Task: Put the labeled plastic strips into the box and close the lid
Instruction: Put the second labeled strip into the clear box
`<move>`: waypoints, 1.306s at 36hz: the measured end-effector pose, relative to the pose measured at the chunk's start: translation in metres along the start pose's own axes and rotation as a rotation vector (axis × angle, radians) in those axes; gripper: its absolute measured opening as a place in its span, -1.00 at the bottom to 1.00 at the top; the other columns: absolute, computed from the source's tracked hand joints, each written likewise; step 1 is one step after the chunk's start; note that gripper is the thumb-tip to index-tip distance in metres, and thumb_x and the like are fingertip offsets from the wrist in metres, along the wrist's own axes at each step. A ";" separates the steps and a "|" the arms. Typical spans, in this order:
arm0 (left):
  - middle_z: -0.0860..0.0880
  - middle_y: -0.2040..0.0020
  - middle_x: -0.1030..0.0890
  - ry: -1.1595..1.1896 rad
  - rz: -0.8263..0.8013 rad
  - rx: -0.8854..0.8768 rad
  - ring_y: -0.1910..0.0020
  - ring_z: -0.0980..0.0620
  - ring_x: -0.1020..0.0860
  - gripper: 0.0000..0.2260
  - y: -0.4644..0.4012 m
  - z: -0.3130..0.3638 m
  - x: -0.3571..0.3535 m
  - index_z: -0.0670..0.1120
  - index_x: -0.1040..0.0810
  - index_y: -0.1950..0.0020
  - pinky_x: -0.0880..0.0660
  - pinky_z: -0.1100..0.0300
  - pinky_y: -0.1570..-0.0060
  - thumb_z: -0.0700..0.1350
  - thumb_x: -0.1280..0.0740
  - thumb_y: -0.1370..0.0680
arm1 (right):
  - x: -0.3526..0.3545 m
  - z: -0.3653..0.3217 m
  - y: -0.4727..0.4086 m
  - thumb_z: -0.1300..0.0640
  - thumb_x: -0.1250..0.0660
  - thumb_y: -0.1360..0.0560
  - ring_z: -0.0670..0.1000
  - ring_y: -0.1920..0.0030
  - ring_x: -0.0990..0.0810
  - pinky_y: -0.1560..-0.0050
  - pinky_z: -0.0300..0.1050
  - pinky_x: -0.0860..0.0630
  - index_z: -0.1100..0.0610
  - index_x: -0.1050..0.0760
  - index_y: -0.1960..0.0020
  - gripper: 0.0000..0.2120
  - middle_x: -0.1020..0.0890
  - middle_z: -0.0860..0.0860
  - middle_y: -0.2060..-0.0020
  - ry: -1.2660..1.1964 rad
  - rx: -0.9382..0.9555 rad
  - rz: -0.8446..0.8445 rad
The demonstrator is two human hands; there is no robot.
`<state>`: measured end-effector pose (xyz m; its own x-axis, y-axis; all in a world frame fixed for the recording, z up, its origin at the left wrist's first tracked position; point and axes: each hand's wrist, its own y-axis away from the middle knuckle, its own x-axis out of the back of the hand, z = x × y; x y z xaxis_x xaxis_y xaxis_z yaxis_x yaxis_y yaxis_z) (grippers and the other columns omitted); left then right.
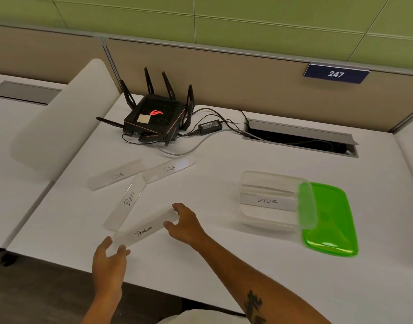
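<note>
White desk (224, 265), green wall panels, sign "247" (336, 73); strips read DOG, TIGER, BEAR near the left edge. My left hand (109, 263) and right hand (185, 224) pinch the PENGUIN strip (143, 230) at its ends; ZEBRA lies in the box (268, 199).

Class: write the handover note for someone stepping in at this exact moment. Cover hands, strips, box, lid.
Left hand and right hand each grip an end of the PENGUIN strip.
ZEBRA strip is already in the clear box.
DOG strip, TIGER strip and BEAR strip lie on the table.
Green lid lies beside the box, off.
Left: four strips in, close lid.
</note>
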<state>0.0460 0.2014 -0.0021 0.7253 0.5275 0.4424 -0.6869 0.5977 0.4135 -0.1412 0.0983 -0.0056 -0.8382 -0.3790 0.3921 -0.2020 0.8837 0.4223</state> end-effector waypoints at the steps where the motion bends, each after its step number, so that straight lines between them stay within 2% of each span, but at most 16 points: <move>1: -0.10 -0.29 -0.55 0.002 -0.008 0.003 -0.07 -0.16 -0.68 -0.53 0.000 0.000 0.000 0.07 -0.40 -0.48 -0.56 -0.29 -0.24 -0.14 -0.44 -0.60 | -0.001 -0.001 0.000 0.04 -0.46 -0.50 0.05 -0.32 -0.54 -0.22 -0.20 -0.47 0.09 -0.35 -0.50 -0.38 -0.52 0.03 -0.36 -0.003 -0.001 0.006; 4: -0.01 -0.08 -0.58 -0.004 -0.022 0.023 -0.15 -0.20 -0.66 -0.54 -0.001 0.001 0.000 0.07 -0.42 -0.48 -0.49 -0.35 -0.30 -0.12 -0.44 -0.60 | -0.003 -0.003 -0.002 0.04 -0.45 -0.50 0.04 -0.33 -0.53 -0.22 -0.23 -0.47 0.09 -0.33 -0.51 -0.37 -0.51 0.03 -0.36 -0.002 -0.001 0.013; 7: 0.07 0.02 -0.58 0.006 -0.037 0.029 -0.15 -0.20 -0.66 -0.53 -0.003 0.000 0.002 0.08 -0.42 -0.48 -0.50 -0.34 -0.30 -0.12 -0.44 -0.60 | -0.002 -0.005 -0.004 0.04 -0.45 -0.50 0.04 -0.34 -0.52 -0.29 -0.15 -0.50 0.10 -0.33 -0.52 -0.36 -0.51 0.03 -0.39 0.012 -0.007 0.020; 12: -0.04 -0.13 -0.58 0.005 -0.045 0.008 -0.12 -0.18 -0.67 -0.54 -0.003 0.001 0.001 0.10 -0.42 -0.46 -0.50 -0.35 -0.28 -0.10 -0.44 -0.60 | -0.003 -0.006 -0.002 0.03 -0.44 -0.51 0.03 -0.36 -0.51 -0.30 -0.19 -0.46 0.08 -0.34 -0.52 -0.38 -0.51 0.02 -0.39 -0.005 -0.026 0.016; 19: 0.00 -0.05 -0.58 -0.002 -0.070 -0.002 -0.16 -0.21 -0.65 -0.53 0.003 0.007 -0.001 0.12 -0.42 -0.46 -0.48 -0.37 -0.29 -0.09 -0.45 -0.59 | -0.002 -0.006 0.003 0.01 -0.44 -0.50 0.03 -0.33 -0.53 -0.26 -0.17 -0.51 0.05 -0.33 -0.52 -0.36 -0.54 0.03 -0.36 0.026 0.000 0.029; 24: 0.15 0.05 -0.59 0.013 -0.101 -0.033 -0.15 -0.20 -0.66 -0.52 0.013 0.018 -0.004 0.15 -0.40 -0.47 -0.51 -0.31 -0.30 -0.10 -0.44 -0.60 | 0.009 -0.006 0.007 -0.02 -0.42 -0.50 0.03 -0.40 -0.47 -0.39 -0.05 -0.49 0.06 -0.32 -0.52 -0.36 -0.50 0.01 -0.40 0.057 0.062 0.071; 26: 0.11 0.02 -0.61 0.016 -0.108 -0.062 -0.15 -0.20 -0.66 -0.52 0.018 0.025 -0.006 0.15 -0.40 -0.47 -0.50 -0.33 -0.29 -0.09 -0.44 -0.60 | 0.016 -0.007 0.008 -0.02 -0.42 -0.50 0.03 -0.42 -0.46 -0.40 -0.07 -0.47 0.06 -0.32 -0.53 -0.35 -0.49 0.00 -0.42 0.066 0.088 0.093; 29: -0.02 -0.15 -0.61 0.016 -0.128 -0.126 -0.18 -0.22 -0.65 -0.51 0.029 0.038 -0.009 0.17 -0.39 -0.47 -0.48 -0.37 -0.29 -0.09 -0.45 -0.59 | 0.031 -0.008 0.012 -0.01 -0.42 -0.52 0.02 -0.45 -0.42 -0.44 -0.07 -0.43 0.07 -0.31 -0.54 -0.36 -0.48 0.00 -0.43 0.078 0.131 0.134; 31: -0.06 -0.25 -0.60 0.029 -0.151 -0.167 -0.21 -0.23 -0.63 -0.51 0.037 0.047 -0.012 0.18 -0.40 -0.46 -0.48 -0.37 -0.30 -0.11 -0.45 -0.59 | 0.042 -0.008 0.015 0.01 -0.42 -0.53 0.03 -0.45 -0.42 -0.43 -0.15 -0.39 0.08 -0.31 -0.54 -0.36 -0.48 0.01 -0.43 0.084 0.164 0.168; 34: -0.10 -0.37 -0.56 0.061 -0.192 -0.207 -0.25 -0.22 -0.61 -0.51 0.048 0.060 -0.019 0.21 -0.41 -0.46 -0.49 -0.32 -0.32 -0.12 -0.44 -0.59 | 0.062 -0.010 0.021 0.01 -0.42 -0.54 0.02 -0.44 -0.41 -0.39 -0.20 -0.35 0.06 -0.30 -0.55 -0.37 -0.48 0.00 -0.42 0.075 0.195 0.214; 36: -0.12 -0.37 -0.57 0.063 -0.224 -0.239 -0.26 -0.20 -0.60 -0.52 0.056 0.070 -0.026 0.25 -0.41 -0.45 -0.49 -0.27 -0.32 -0.10 -0.43 -0.60 | 0.078 -0.012 0.026 0.01 -0.43 -0.54 0.01 -0.44 -0.41 -0.40 -0.19 -0.37 0.04 -0.30 -0.55 -0.37 -0.48 -0.01 -0.41 0.061 0.210 0.254; 38: -0.12 -0.33 -0.60 0.066 -0.252 -0.265 -0.25 -0.17 -0.60 -0.53 0.063 0.079 -0.035 0.27 -0.41 -0.44 -0.50 -0.21 -0.31 -0.09 -0.42 -0.61 | 0.095 -0.014 0.030 0.01 -0.43 -0.54 0.00 -0.44 -0.41 -0.41 -0.19 -0.37 0.04 -0.30 -0.55 -0.37 -0.47 -0.01 -0.42 0.052 0.227 0.296; 41: -0.05 -0.22 -0.66 0.071 -0.285 -0.308 -0.20 -0.09 -0.64 -0.52 0.075 0.092 -0.052 0.29 -0.40 -0.45 -0.53 -0.13 -0.30 -0.10 -0.42 -0.61 | 0.125 -0.012 0.038 0.02 -0.42 -0.55 0.00 -0.44 -0.40 -0.43 -0.07 -0.43 0.04 -0.30 -0.55 -0.38 -0.47 -0.02 -0.42 0.038 0.240 0.360; 44: 0.06 -0.08 -0.70 0.069 -0.302 -0.340 -0.08 0.05 -0.68 -0.54 0.078 0.102 -0.067 0.27 -0.42 -0.45 -0.58 0.04 -0.16 -0.09 -0.41 -0.62 | 0.144 -0.011 0.044 0.02 -0.42 -0.55 -0.02 -0.43 -0.40 -0.42 -0.06 -0.44 0.02 -0.29 -0.55 -0.38 -0.47 -0.03 -0.41 0.031 0.237 0.419; 47: 0.07 -0.03 -0.72 0.050 -0.345 -0.366 -0.05 0.11 -0.67 -0.55 0.086 0.111 -0.091 0.27 -0.42 -0.45 -0.56 0.19 -0.04 -0.08 -0.40 -0.62 | 0.171 -0.002 0.053 0.04 -0.44 -0.55 0.00 -0.42 -0.42 -0.41 0.01 -0.48 0.01 -0.30 -0.55 -0.38 -0.48 -0.02 -0.39 0.016 0.228 0.475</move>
<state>-0.0842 0.1375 0.0814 0.9147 0.2851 0.2866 -0.3522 0.9099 0.2191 -0.2939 0.0796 0.0852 -0.8566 0.0752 0.5104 0.0919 0.9957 0.0075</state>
